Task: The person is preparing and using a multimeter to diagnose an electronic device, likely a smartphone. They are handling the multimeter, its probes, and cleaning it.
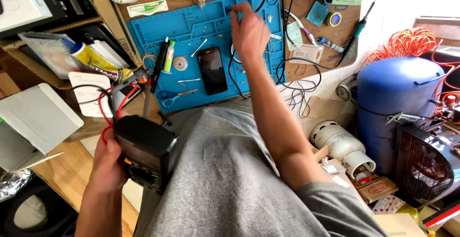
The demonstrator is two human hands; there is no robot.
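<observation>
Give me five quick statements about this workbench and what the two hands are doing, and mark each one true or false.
1. The left hand holds a black multimeter with red and black leads. True.
2. The right hand rests on the scissors. False: it reaches over the top part of the blue work mat; the blue-handled scissors lie untouched near the mat's lower edge.
3. A dark phone lies flat on the blue mat. True.
4. The phone is in the left hand. False: it lies on the mat, apart from both hands.
5. A blue tank stands to the right of the bench. True.
</observation>
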